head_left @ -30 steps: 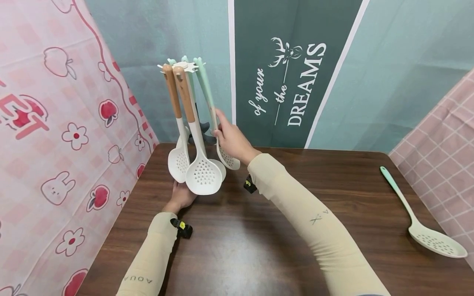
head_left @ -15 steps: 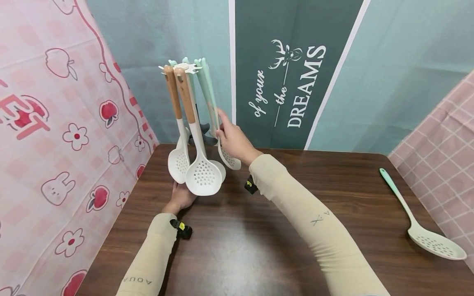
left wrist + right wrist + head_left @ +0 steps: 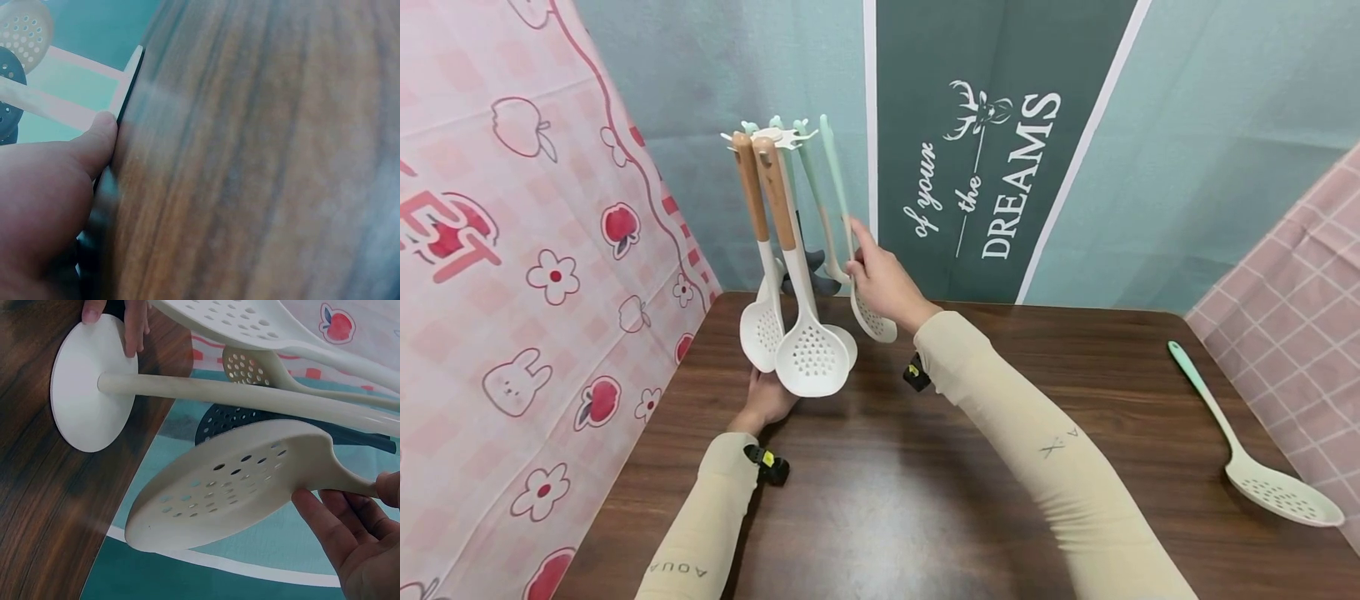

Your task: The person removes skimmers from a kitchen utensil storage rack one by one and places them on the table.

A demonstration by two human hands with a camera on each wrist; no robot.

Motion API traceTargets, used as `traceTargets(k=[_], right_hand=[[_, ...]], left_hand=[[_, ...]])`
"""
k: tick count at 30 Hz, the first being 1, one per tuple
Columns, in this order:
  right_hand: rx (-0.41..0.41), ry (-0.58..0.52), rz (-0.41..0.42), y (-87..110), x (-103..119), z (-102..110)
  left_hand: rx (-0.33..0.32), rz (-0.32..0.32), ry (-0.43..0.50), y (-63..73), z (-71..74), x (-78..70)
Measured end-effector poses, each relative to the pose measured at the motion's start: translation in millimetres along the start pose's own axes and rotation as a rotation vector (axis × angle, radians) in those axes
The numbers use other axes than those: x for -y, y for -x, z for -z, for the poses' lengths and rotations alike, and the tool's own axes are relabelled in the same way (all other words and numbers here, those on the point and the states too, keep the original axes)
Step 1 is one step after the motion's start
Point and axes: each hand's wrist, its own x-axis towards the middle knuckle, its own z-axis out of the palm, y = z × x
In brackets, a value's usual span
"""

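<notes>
In the head view, my right hand (image 3: pixel 887 279) pinches the neck of a pale slotted spoon (image 3: pixel 219 481) with a mint handle. The spoon's handle top stands slightly right of the white hook crown (image 3: pixel 778 136) of a utensil stand, apart from it. At the stand's foot, my left hand (image 3: pixel 766 400) holds the round white base (image 3: pixel 75 387), partly hidden by hanging utensils. Its thumb (image 3: pixel 103 128) rests at the base's rim in the left wrist view. A white skimmer (image 3: pixel 812 358) with a wooden handle hangs in front, next to another wooden-handled strainer (image 3: pixel 763 329).
Another mint-handled slotted spoon (image 3: pixel 1273 487) lies at the right of the brown table (image 3: pixel 1037 358). A dark perforated utensil (image 3: pixel 219 422) and a beige one (image 3: pixel 247 365) hang behind the stand's pole (image 3: pixel 219 394). Cloth walls (image 3: pixel 790 58) enclose the table's back and sides.
My right hand has moved a little to the right with the slotted spoon. The handle top has come away from the stand's hooks, leaving a gap. The left hand has stayed put.
</notes>
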Motion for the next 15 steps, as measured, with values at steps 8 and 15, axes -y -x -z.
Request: traceTargets(k=[8, 15], right_hand=[[-0.001, 0.027, -0.016, 3.4, -2, 6], [0.015, 0.059, -0.008, 15.7, -13, 12]], left_hand=[[-0.009, -0.003, 0.004, 0.8, 1.0, 1.3], [-0.03, -0.025, 0.008, 0.4, -0.3, 1.2]])
